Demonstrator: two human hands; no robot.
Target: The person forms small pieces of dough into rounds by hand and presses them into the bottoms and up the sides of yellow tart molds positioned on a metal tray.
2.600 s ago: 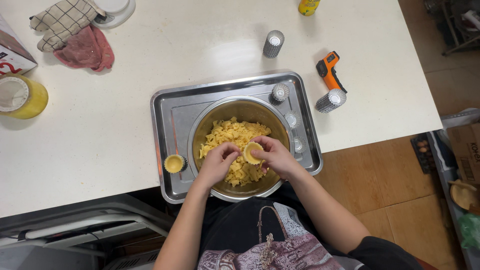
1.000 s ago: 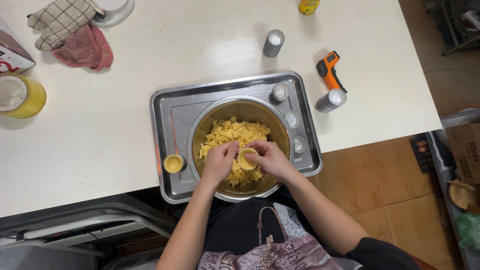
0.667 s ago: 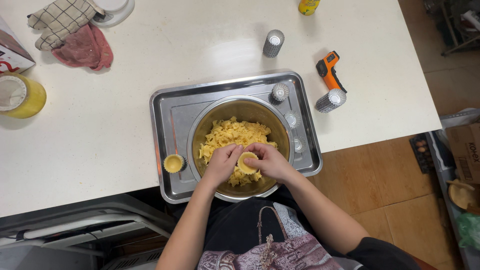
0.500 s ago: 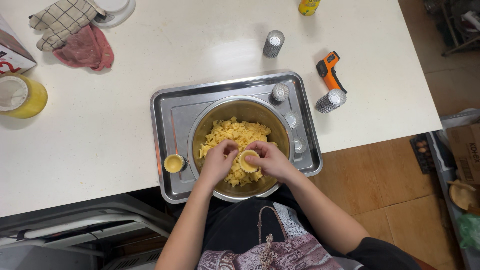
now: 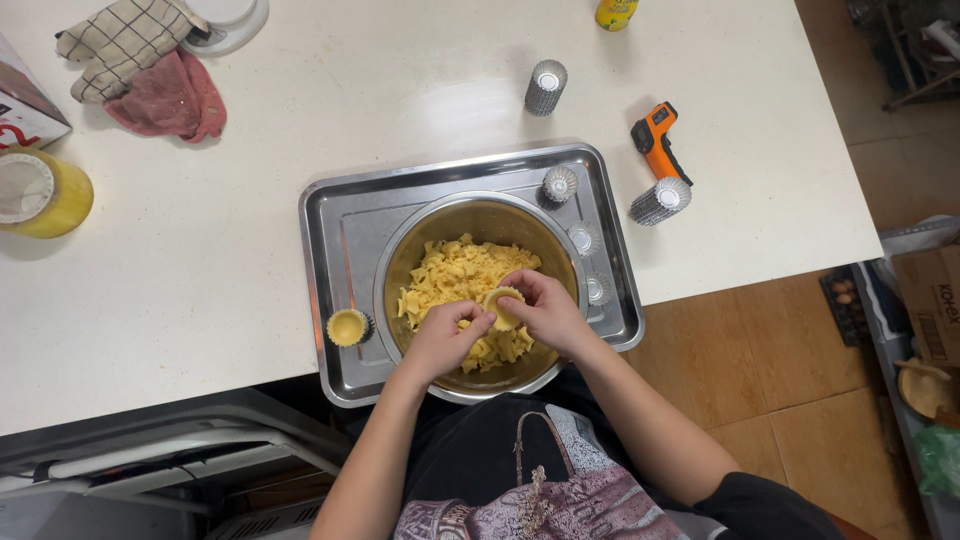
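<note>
A round metal bowl [image 5: 478,212] full of yellow dough pieces [image 5: 450,275] sits on a steel tray [image 5: 340,220]. Over the bowl, my right hand [image 5: 543,312] grips a small tart mould lined with dough [image 5: 501,301]. My left hand [image 5: 444,338] is next to it, fingertips pressing at the mould's near-left rim. One mould filled with dough [image 5: 347,327] stands on the tray, left of the bowl. Three empty fluted moulds [image 5: 560,183] line the tray's right side.
Stacks of fluted moulds stand at the back [image 5: 546,87] and right [image 5: 660,200] of the tray, beside an orange handheld thermometer [image 5: 655,140]. A checked oven glove [image 5: 125,40], pink cloth [image 5: 170,97] and yellow tub [image 5: 40,192] lie far left. The counter edge runs just below the tray.
Both hands stay over the bowl, working the same dough-lined mould. The mould has been turned and shifted slightly between the fingers; nothing else has moved.
</note>
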